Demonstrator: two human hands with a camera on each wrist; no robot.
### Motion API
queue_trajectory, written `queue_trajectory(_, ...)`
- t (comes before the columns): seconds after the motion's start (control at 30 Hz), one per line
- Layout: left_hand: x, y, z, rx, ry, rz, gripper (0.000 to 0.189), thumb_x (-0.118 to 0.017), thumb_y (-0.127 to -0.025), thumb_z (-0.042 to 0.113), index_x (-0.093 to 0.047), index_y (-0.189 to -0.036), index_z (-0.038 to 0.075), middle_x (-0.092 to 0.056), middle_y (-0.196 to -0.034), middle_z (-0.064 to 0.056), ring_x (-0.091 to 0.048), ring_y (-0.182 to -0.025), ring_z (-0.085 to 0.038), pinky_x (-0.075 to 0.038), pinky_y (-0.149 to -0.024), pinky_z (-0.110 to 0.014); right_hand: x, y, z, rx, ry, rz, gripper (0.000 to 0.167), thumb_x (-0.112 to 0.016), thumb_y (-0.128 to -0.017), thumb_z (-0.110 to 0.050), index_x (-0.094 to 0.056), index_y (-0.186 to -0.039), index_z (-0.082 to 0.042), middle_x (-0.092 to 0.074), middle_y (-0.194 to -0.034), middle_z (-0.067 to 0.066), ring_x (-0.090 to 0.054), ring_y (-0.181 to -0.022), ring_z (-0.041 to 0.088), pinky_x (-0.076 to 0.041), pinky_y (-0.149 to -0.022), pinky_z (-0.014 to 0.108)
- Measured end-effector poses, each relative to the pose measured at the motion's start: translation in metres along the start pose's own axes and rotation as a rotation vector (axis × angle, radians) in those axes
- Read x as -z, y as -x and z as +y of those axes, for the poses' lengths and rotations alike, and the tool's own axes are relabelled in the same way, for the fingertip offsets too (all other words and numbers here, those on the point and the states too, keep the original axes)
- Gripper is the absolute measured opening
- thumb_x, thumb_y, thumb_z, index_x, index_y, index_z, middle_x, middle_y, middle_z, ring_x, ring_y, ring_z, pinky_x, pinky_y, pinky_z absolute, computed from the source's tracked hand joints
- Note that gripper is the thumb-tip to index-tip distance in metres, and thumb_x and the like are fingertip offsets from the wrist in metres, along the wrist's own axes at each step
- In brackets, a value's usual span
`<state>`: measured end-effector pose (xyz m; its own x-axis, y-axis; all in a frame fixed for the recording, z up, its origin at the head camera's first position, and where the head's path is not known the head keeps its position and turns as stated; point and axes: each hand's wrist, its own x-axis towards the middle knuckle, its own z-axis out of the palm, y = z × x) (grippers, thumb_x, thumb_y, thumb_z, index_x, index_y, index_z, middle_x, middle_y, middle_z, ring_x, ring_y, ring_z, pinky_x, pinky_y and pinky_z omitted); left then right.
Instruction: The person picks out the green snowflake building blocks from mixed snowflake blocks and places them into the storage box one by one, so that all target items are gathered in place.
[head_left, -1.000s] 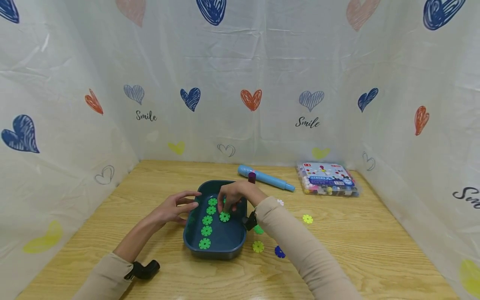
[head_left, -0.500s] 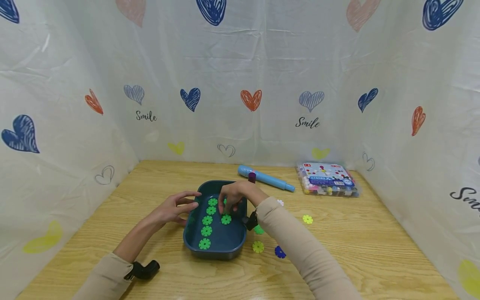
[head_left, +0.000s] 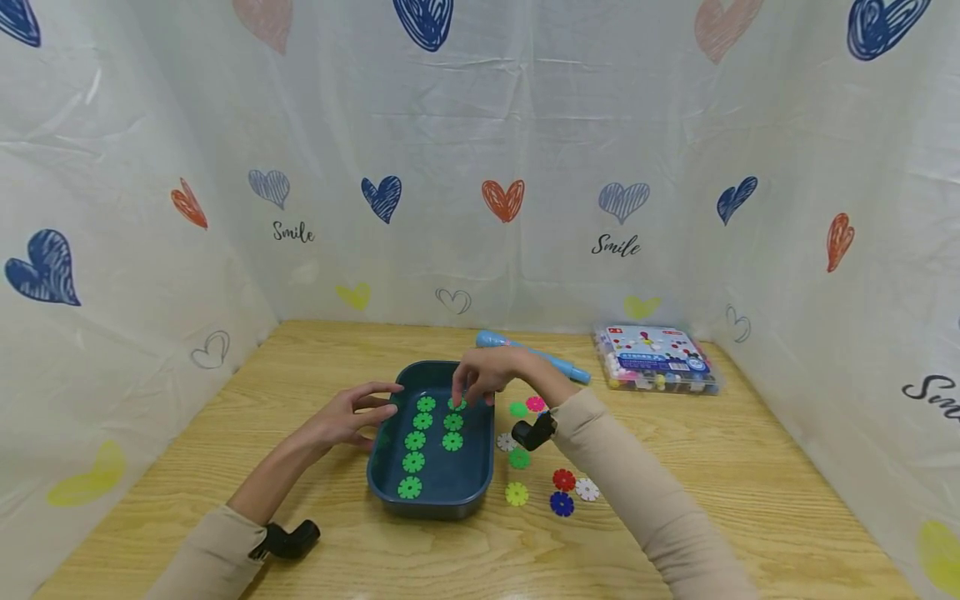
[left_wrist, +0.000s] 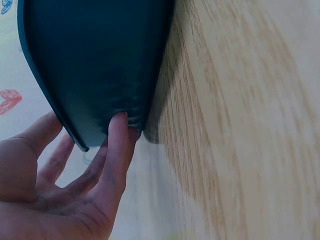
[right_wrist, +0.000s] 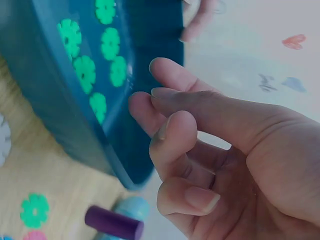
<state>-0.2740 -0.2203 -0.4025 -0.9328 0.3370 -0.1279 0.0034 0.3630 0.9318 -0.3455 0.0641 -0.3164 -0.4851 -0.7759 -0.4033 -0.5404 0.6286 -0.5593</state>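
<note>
A dark blue-green tray (head_left: 431,492) holds green snowflake building discs in two columns. Several lie on the left and three on the right, including a near disc (head_left: 452,441) and a middle disc (head_left: 453,422). My left hand (head_left: 345,418) holds the tray's left side, fingertips at the rim and a digit on the outer wall in the left wrist view. Over the far right of the tray is my right hand (head_left: 486,373), partly covering the farthest disc (head_left: 457,403). In the right wrist view its fingers (right_wrist: 174,135) are loosely bent, with nothing between them.
Right of the tray lie loose discs, among them a yellow disc (head_left: 517,494), a red disc (head_left: 564,479) and a blue disc (head_left: 562,503). A light blue toy hammer (head_left: 573,370) and a clear box of coloured pieces (head_left: 660,360) stand behind.
My right hand has lifted from the near right-hand disc and moved up and right, uncovering the right column and more loose discs. My left hand has stayed at the tray.
</note>
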Motion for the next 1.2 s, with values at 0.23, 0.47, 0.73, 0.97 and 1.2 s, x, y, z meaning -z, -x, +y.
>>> queue_trajectory(0.23,0.0,0.0,0.0,-0.004,-0.004,-0.002,0.058,-0.064,-0.095,0.038,-0.046,-0.145,0.015,-0.042,-0.149,-0.026,-0.056,-0.124,-0.04,-0.06,-0.076,-0.043,0.004,0.035,0.018,0.001,-0.001,0.09,0.017,-0.059,-0.097,-0.007,-0.069,-0.111,-0.004,-0.073,-0.094,0.01,-0.058,-0.058,0.011,-0.044,-0.054,0.02)
queue_trajectory(0.47,0.001,0.001,-0.001,0.0,-0.001,-0.001,0.058,-0.064,-0.095,0.038,-0.046,-0.145,0.017,-0.042,-0.149,-0.026,-0.058,-0.122,-0.038,-0.06,-0.076,-0.044,-0.004,0.062,0.044,-0.028,0.016,0.129,0.015,-0.06,-0.097,-0.011,-0.069,-0.109,-0.01,-0.073,-0.104,0.013,-0.064,-0.069,0.022,-0.052,-0.06,0.026)
queue_trajectory(0.73,0.0,0.001,0.0,-0.003,0.005,-0.004,0.058,-0.064,-0.095,0.038,-0.045,-0.145,0.017,-0.043,-0.148,-0.026,-0.061,-0.117,-0.035,-0.06,-0.076,-0.043,-0.03,0.077,0.062,0.039,0.059,0.116,0.016,-0.061,-0.096,-0.009,-0.068,-0.11,-0.004,-0.072,-0.105,0.012,-0.069,-0.073,0.031,-0.057,-0.069,0.033)
queue_trajectory(0.97,0.0,0.001,0.0,-0.002,0.002,-0.001,0.057,-0.064,-0.095,0.038,-0.046,-0.145,0.017,-0.044,-0.148,-0.026,-0.061,-0.117,-0.035,-0.06,-0.076,-0.043,-0.058,0.079,0.068,0.072,0.082,0.151,0.019,-0.065,-0.094,-0.01,-0.067,-0.113,-0.008,-0.071,-0.102,0.007,-0.064,-0.076,0.012,-0.051,-0.067,0.02)
queue_trajectory(1.2,0.0,0.001,0.0,0.0,0.003,-0.001,0.056,-0.064,-0.095,0.037,-0.046,-0.145,0.017,-0.044,-0.147,-0.026,-0.063,-0.114,-0.032,-0.06,-0.075,-0.043,-0.074,0.076,0.068,0.03,0.042,0.141,0.023,-0.066,-0.092,-0.009,-0.066,-0.114,-0.014,-0.069,-0.103,0.004,-0.062,-0.075,0.013,-0.051,-0.069,0.021)
